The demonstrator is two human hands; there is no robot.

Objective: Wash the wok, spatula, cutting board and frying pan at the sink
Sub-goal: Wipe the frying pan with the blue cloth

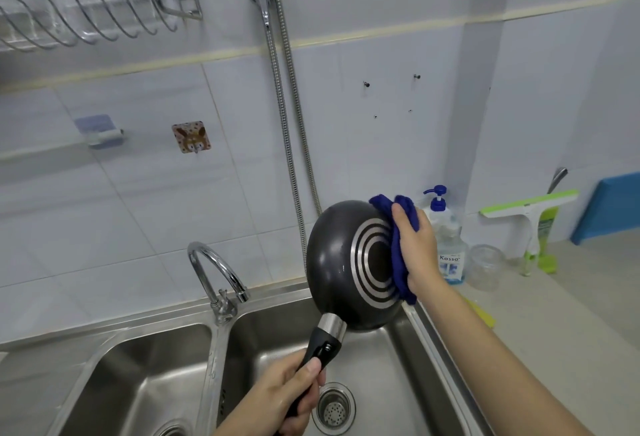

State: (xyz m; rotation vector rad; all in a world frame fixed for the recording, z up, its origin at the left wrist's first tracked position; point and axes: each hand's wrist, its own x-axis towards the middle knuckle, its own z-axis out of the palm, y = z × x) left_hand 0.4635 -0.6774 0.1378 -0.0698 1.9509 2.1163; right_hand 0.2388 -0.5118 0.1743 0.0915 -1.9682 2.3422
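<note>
1. left hand [294, 385] has its fingers curled tight round the black handle of the frying pan [349, 269]; pan's tipped up on edge over the right basin of the sink [263, 328], underside facing the camera, so I'd guess that's to get at the ringed base and let drips fall in the basin
2. right hand [417, 248] presses a blue cloth [398, 227] against the far side of the base, thumb hooked over the top of the cloth, fingers spread flat on it; looks like wiping the bottom
3. room: tap [214, 272] sits off to the left of the handle-hand, clear of the pan; just past the cloth-hand is a soap bottle [446, 245] and a glass jar [485, 265] on the table, pretty close, so a big swipe that way could knock them
4. wok, spatula, cutting board: can't see any of them here; drain [334, 408] sits right beside the left fingers, basin below the pan is open
</note>
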